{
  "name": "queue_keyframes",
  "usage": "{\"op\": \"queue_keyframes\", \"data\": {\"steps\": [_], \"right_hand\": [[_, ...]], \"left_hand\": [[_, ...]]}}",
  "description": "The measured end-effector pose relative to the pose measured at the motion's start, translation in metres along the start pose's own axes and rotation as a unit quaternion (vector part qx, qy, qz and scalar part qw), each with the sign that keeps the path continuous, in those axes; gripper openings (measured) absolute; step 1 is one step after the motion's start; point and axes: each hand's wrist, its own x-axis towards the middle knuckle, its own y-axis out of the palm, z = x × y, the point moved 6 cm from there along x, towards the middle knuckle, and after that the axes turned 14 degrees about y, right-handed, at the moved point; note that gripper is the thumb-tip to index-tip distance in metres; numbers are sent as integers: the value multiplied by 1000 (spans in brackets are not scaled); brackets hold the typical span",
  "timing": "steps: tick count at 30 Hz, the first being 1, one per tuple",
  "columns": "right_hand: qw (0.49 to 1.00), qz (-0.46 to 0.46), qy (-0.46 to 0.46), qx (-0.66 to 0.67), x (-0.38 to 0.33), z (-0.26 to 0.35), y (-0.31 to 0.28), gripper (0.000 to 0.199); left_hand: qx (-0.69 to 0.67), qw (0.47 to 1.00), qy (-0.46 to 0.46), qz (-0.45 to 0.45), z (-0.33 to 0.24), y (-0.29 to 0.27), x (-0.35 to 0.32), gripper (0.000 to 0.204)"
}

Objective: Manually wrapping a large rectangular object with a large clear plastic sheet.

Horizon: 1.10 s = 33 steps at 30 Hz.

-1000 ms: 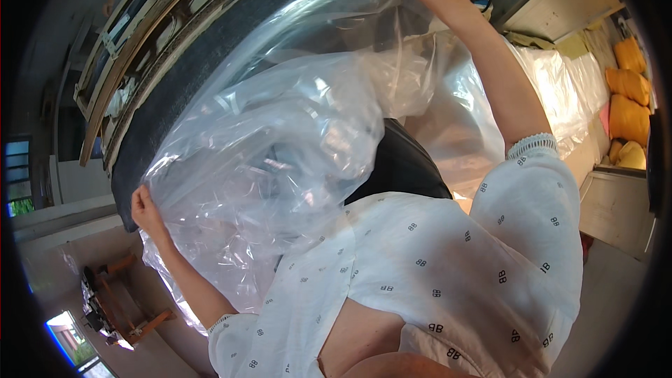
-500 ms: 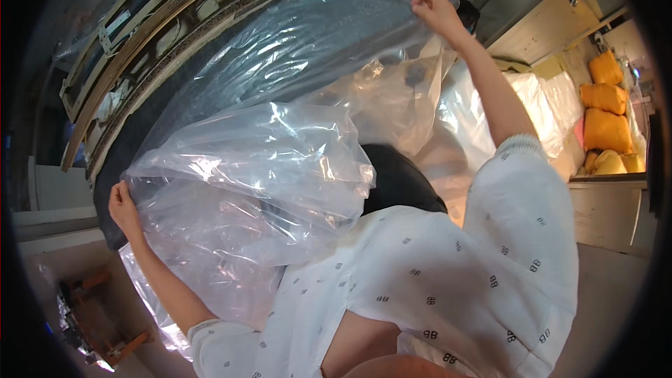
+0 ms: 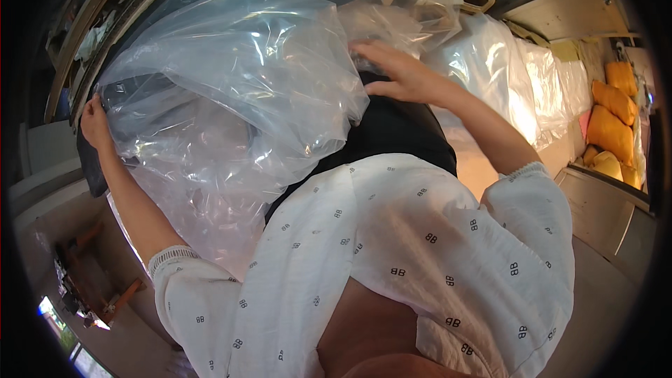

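Note:
Clear plastic sheeting spreads in crumpled, shiny folds over the dark work surface and hangs down in front of me. At the far left, my left hand pinches a corner of it, the fingers closed at its edge. My right hand is near the middle, beside the bunched edge of the sheeting and above my black clothing; thumb and fingers are apart, with nothing gripped between them. Whether its fingertips touch the plastic I cannot tell.
A long machine frame with rails runs along the far left edge of the surface. To the right lie whitish plastic-wrapped bundles, and beyond them a stack of orange bundles. A wooden stool-like item stands at the lower left.
My right hand has let go of the sheeting's far right edge and come back toward my body, opening. My left hand keeps its pinch; the view has shifted.

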Motion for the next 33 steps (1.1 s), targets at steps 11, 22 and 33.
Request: {"op": "queue_keyframes", "data": {"steps": [11,22,33], "right_hand": [[916,-149,75,364,4,33,-128,12],[996,47,75,-16,-13,-17,78,29],[744,-627,-31,-230,-158,51,-432,31]], "left_hand": [[-12,999,11,-37,-15,-25,-25,40],[-31,998,21,-59,-29,-22,-16,37],[-339,927,162,-6,-150,-22,-17,19]]}}
